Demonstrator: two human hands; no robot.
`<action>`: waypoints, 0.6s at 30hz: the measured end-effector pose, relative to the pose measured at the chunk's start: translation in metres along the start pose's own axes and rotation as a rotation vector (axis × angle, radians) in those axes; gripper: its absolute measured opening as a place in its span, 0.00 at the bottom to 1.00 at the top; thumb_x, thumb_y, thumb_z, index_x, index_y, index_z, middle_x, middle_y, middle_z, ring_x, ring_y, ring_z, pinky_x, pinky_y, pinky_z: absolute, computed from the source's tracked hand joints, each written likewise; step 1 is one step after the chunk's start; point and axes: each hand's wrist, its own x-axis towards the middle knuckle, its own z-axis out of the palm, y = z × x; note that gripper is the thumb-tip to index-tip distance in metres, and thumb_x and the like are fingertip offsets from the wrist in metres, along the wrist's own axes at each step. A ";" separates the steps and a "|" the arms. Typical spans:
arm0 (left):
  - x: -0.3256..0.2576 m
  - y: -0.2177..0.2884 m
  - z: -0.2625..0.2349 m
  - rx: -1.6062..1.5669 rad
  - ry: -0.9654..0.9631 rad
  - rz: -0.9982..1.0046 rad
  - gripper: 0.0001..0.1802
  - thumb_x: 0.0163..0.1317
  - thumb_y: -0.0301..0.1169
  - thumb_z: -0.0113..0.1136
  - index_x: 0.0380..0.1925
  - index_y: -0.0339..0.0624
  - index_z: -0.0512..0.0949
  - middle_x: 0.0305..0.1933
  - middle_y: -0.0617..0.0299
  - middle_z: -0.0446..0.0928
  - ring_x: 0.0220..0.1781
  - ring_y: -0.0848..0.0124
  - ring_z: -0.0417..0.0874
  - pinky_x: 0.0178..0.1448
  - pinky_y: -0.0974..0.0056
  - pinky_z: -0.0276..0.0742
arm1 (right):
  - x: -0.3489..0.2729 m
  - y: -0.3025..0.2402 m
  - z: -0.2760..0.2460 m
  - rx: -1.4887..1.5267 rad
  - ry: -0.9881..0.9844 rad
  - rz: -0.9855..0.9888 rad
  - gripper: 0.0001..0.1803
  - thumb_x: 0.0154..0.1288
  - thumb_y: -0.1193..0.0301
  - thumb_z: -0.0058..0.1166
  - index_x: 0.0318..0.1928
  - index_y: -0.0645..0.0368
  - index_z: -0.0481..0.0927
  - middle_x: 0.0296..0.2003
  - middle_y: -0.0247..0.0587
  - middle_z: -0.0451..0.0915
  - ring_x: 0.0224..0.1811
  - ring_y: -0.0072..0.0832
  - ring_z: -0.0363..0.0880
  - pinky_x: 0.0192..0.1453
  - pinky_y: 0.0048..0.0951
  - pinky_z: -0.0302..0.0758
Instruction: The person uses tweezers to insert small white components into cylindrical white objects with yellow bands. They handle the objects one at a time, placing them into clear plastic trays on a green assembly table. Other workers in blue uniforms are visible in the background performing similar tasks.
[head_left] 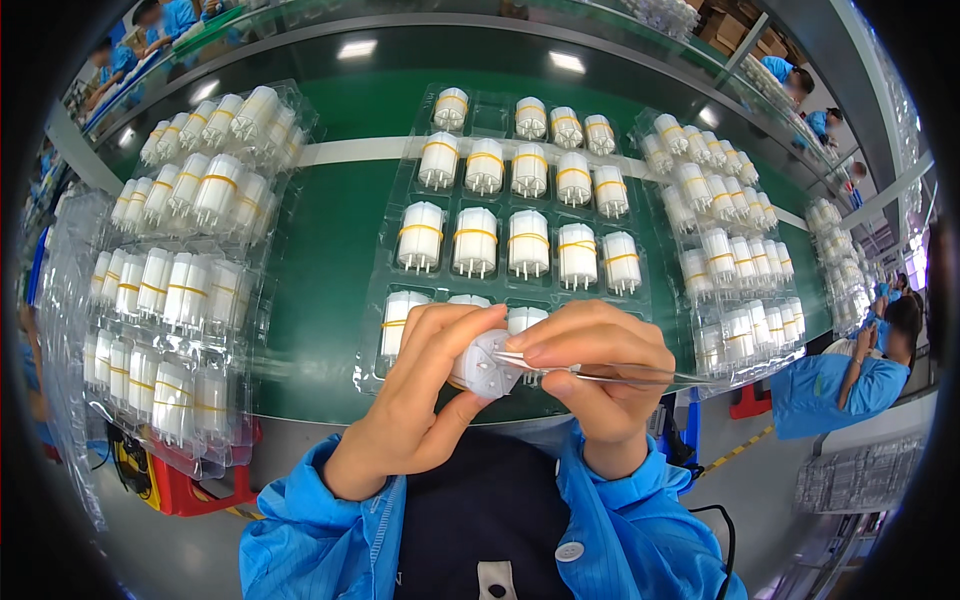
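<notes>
My left hand [408,395] is closed around a white cylindrical plastic part [484,370], with its end face turned up toward me. My right hand [605,360] pinches a pair of metal tweezers [688,378], their tips touching or very close to that end face. Just beyond both hands lies a clear plastic tray [372,335] with rows of similar white cylinders [474,240], most with a yellow band and metal pins pointing toward me. Some pockets in its far row hold no cylinder. My hands hide part of the nearest row.
On the green table [325,240], stacked clear trays of banded cylinders stand at left [190,285] and right [735,255]. Red stools [190,485] sit below the left edge. A person in blue [830,390] is at the far right; others work across a rail.
</notes>
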 end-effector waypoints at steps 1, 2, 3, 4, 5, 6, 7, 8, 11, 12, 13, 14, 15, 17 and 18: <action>0.000 0.000 -0.001 0.001 -0.002 0.005 0.34 0.50 0.18 0.60 0.61 0.30 0.67 0.56 0.44 0.69 0.56 0.49 0.70 0.61 0.54 0.65 | 0.000 0.000 0.000 0.014 0.000 -0.001 0.09 0.50 0.81 0.64 0.36 0.66 0.85 0.35 0.49 0.85 0.37 0.37 0.85 0.41 0.31 0.81; 0.000 0.000 -0.001 0.002 -0.006 0.011 0.34 0.50 0.18 0.60 0.61 0.30 0.67 0.56 0.44 0.69 0.56 0.49 0.70 0.61 0.54 0.65 | 0.000 -0.001 0.000 0.012 -0.001 0.003 0.09 0.50 0.81 0.64 0.36 0.66 0.85 0.35 0.50 0.85 0.37 0.37 0.85 0.41 0.31 0.81; 0.001 0.000 -0.001 0.005 -0.007 0.009 0.34 0.50 0.18 0.60 0.61 0.30 0.67 0.56 0.44 0.69 0.56 0.49 0.70 0.61 0.54 0.65 | 0.000 -0.001 0.000 0.010 -0.002 0.007 0.10 0.50 0.81 0.64 0.36 0.66 0.85 0.35 0.50 0.85 0.37 0.37 0.85 0.41 0.31 0.81; 0.001 0.001 -0.001 0.008 -0.008 0.007 0.34 0.50 0.18 0.60 0.61 0.30 0.67 0.56 0.45 0.69 0.56 0.49 0.70 0.61 0.54 0.65 | 0.001 -0.002 0.000 0.008 -0.004 0.011 0.10 0.50 0.81 0.64 0.36 0.66 0.85 0.35 0.50 0.85 0.37 0.37 0.85 0.41 0.31 0.81; 0.001 0.001 -0.001 0.010 -0.009 0.006 0.34 0.50 0.18 0.60 0.61 0.30 0.67 0.56 0.45 0.69 0.56 0.49 0.70 0.61 0.54 0.65 | 0.000 -0.001 0.000 0.012 -0.001 0.004 0.09 0.50 0.81 0.64 0.36 0.65 0.85 0.35 0.50 0.85 0.37 0.37 0.85 0.41 0.31 0.81; 0.001 0.002 -0.001 0.003 -0.011 0.005 0.34 0.50 0.18 0.60 0.61 0.30 0.67 0.56 0.45 0.69 0.56 0.50 0.70 0.61 0.54 0.65 | 0.000 0.000 0.000 0.016 0.001 -0.004 0.09 0.50 0.81 0.64 0.35 0.65 0.85 0.35 0.50 0.85 0.37 0.37 0.85 0.41 0.31 0.81; 0.001 0.003 0.000 -0.005 -0.012 0.004 0.34 0.49 0.18 0.60 0.61 0.30 0.67 0.56 0.45 0.69 0.55 0.50 0.70 0.61 0.54 0.65 | 0.000 0.000 0.001 0.020 0.004 -0.011 0.09 0.50 0.81 0.64 0.35 0.65 0.85 0.35 0.49 0.85 0.37 0.37 0.85 0.41 0.30 0.81; 0.001 0.003 0.000 -0.013 -0.012 0.003 0.35 0.49 0.18 0.60 0.61 0.30 0.67 0.56 0.45 0.69 0.55 0.50 0.70 0.60 0.54 0.65 | -0.001 0.000 0.001 0.019 0.010 -0.013 0.09 0.51 0.82 0.64 0.35 0.65 0.85 0.35 0.49 0.85 0.37 0.37 0.85 0.41 0.30 0.81; 0.002 0.002 -0.002 0.062 -0.022 0.036 0.30 0.56 0.21 0.60 0.60 0.28 0.65 0.53 0.46 0.71 0.53 0.57 0.72 0.59 0.57 0.68 | -0.002 -0.001 0.003 0.028 0.042 0.016 0.08 0.52 0.82 0.63 0.35 0.65 0.84 0.35 0.49 0.85 0.37 0.36 0.85 0.40 0.30 0.81; 0.002 0.002 -0.001 0.045 -0.009 0.022 0.31 0.53 0.20 0.60 0.60 0.29 0.66 0.54 0.46 0.70 0.54 0.55 0.71 0.59 0.56 0.67 | -0.003 -0.002 0.004 0.038 0.061 0.046 0.08 0.52 0.82 0.63 0.35 0.65 0.84 0.35 0.49 0.85 0.36 0.35 0.85 0.40 0.29 0.81; 0.000 0.003 0.000 0.029 0.004 0.007 0.33 0.51 0.19 0.60 0.61 0.30 0.67 0.55 0.46 0.70 0.54 0.52 0.71 0.59 0.55 0.67 | -0.004 -0.002 0.006 0.048 0.080 0.077 0.07 0.53 0.82 0.63 0.35 0.65 0.84 0.34 0.49 0.85 0.36 0.35 0.85 0.40 0.29 0.81; 0.000 0.002 0.001 0.010 0.016 -0.006 0.35 0.49 0.18 0.61 0.61 0.31 0.67 0.56 0.45 0.70 0.54 0.50 0.70 0.59 0.54 0.66 | -0.004 -0.002 0.006 0.047 0.086 0.082 0.07 0.53 0.82 0.63 0.35 0.65 0.84 0.34 0.48 0.85 0.36 0.35 0.85 0.40 0.28 0.80; 0.000 0.002 0.001 0.029 0.020 0.009 0.34 0.48 0.17 0.61 0.61 0.31 0.68 0.55 0.45 0.70 0.54 0.50 0.70 0.59 0.54 0.66 | -0.004 -0.001 0.006 0.047 0.091 0.086 0.07 0.53 0.82 0.63 0.35 0.65 0.84 0.34 0.48 0.85 0.35 0.34 0.85 0.40 0.28 0.80; 0.001 0.001 0.001 0.069 0.029 0.038 0.34 0.47 0.17 0.61 0.60 0.31 0.69 0.55 0.45 0.70 0.53 0.51 0.71 0.58 0.54 0.66 | -0.004 0.000 0.006 0.032 0.091 0.082 0.07 0.53 0.82 0.62 0.35 0.65 0.84 0.33 0.47 0.85 0.35 0.34 0.84 0.40 0.27 0.80; 0.002 0.001 0.001 0.101 0.032 0.048 0.35 0.46 0.16 0.61 0.60 0.31 0.69 0.54 0.46 0.70 0.53 0.51 0.71 0.58 0.54 0.67 | -0.003 0.000 0.005 0.016 0.085 0.072 0.07 0.54 0.82 0.62 0.35 0.65 0.84 0.33 0.47 0.85 0.34 0.33 0.84 0.40 0.27 0.80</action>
